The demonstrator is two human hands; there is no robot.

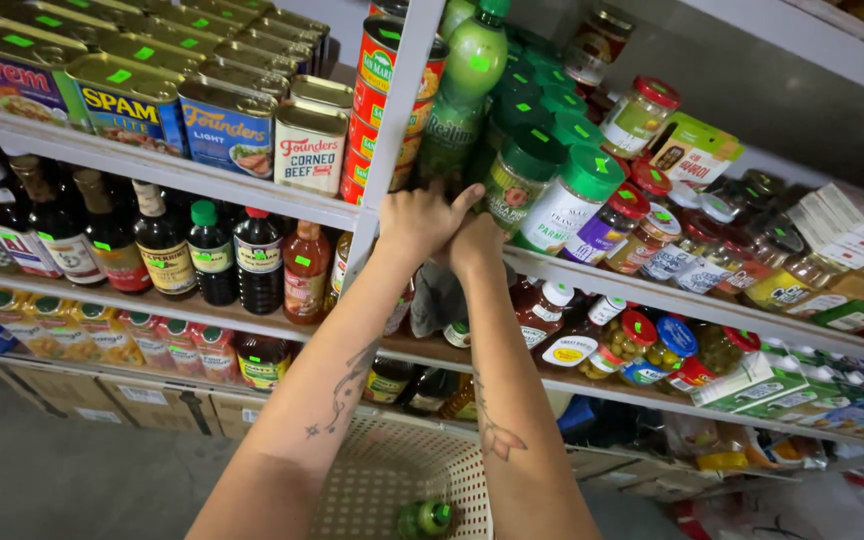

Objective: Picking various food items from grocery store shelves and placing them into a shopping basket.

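Left hand (420, 222) grip curled, fingertips on base of green plastic bottle (464, 85); whether it clasps bottle, cannot tell. Right hand (474, 245) just beside, mostly hidden; grip cannot tell. Bottle upright on metal shelf (252, 190), beside white upright post (399, 110). Left of post: rectangular tins (227, 125). Right: green-lidded shaker jars (572, 200). Below: cream perforated basket (392, 480).

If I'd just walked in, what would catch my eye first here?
Probably the two tattooed arms reaching up the middle, left hand and right hand together at the shelf edge below a tall green bottle. Next, the rows of canned meat at upper left and dark sauce bottles beneath them. A cream basket below holds a small green bottle.
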